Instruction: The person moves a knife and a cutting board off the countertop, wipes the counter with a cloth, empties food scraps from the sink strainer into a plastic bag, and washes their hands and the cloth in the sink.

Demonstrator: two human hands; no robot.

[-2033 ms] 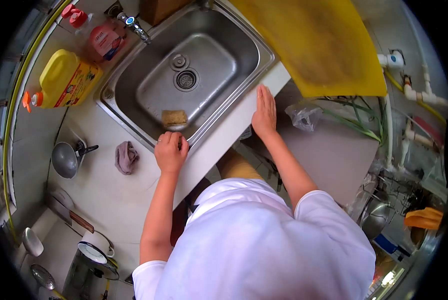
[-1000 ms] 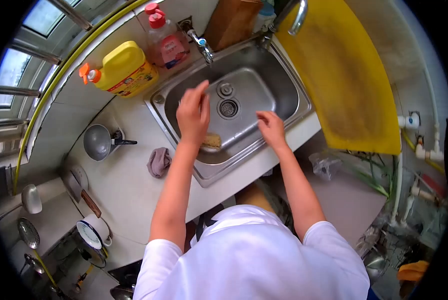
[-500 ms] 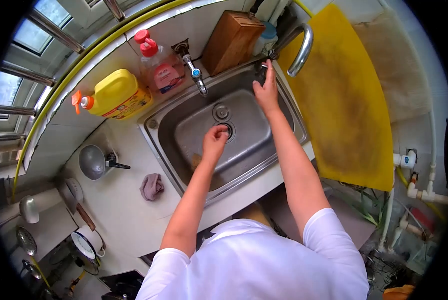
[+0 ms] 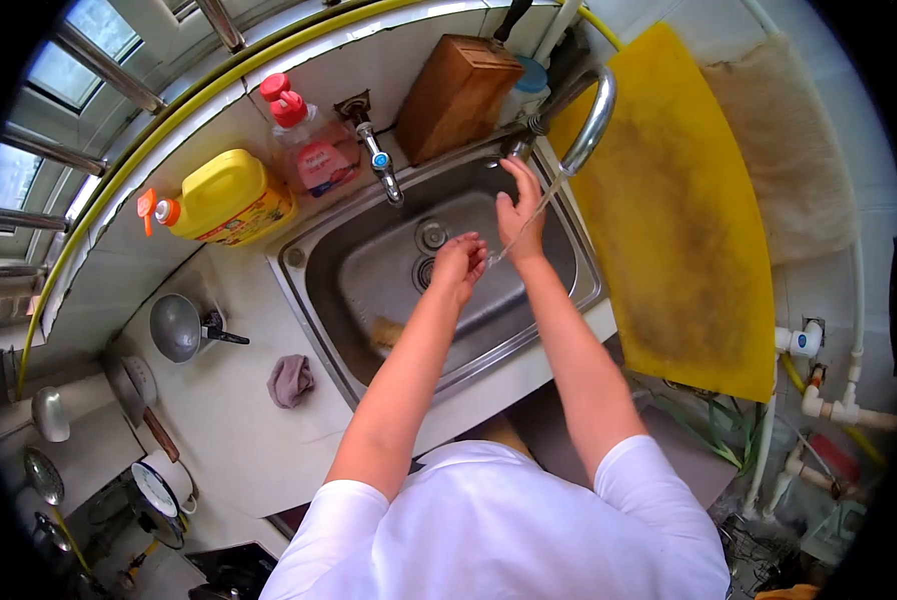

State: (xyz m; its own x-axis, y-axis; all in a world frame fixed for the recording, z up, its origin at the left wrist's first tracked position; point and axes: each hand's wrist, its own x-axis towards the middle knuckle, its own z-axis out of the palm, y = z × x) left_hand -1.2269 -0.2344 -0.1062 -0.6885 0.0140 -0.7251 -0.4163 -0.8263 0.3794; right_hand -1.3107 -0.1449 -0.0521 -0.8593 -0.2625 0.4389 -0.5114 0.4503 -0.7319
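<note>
Water runs in a thin stream from the curved faucet (image 4: pixel 593 120) down into the steel sink (image 4: pixel 368 215). My left hand (image 4: pixel 460 262) is over the drain at the stream's lower end, fingers loosely curled with gaps between them and nothing held. Nearer the faucet's base, my right hand (image 4: pixel 520 208) is raised with its fingers apart, the thumb beside the stream; it holds nothing. A sponge (image 4: pixel 386 334) lies in the sink's near left part, close to my left forearm.
Left of the sink are a yellow jug (image 4: pixel 233 198), a pink soap bottle (image 4: pixel 318 160), a small tap (image 4: pixel 381 165), a crumpled cloth (image 4: pixel 290 381) and a small pan (image 4: pixel 176 328). Behind it stands a wooden knife block (image 4: pixel 458 95). A yellow board (image 4: pixel 673 220) leans at the right.
Water now flows from the faucet. My right hand has drawn slightly back from the faucet's base, and my left hand has shifted right, toward the stream.
</note>
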